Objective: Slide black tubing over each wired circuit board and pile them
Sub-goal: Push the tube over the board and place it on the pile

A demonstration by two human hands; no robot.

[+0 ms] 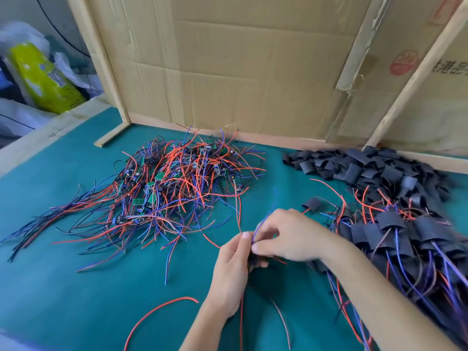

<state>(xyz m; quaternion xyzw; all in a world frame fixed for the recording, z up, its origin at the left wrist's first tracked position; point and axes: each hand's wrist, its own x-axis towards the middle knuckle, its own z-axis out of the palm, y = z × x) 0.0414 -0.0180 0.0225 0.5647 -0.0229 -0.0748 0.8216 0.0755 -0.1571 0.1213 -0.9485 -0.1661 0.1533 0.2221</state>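
Both hands met right of the board heap (177, 181). The left hand (231, 269) gripped something dark, mostly hidden; the right hand (288, 236) pinched blue wires (258, 228).

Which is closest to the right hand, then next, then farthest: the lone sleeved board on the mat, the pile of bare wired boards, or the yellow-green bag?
From the right hand:
1. The lone sleeved board, just beyond the hand, slightly right.
2. The pile of bare wired boards, on the mat to the left.
3. The yellow-green bag, off the table, far left.
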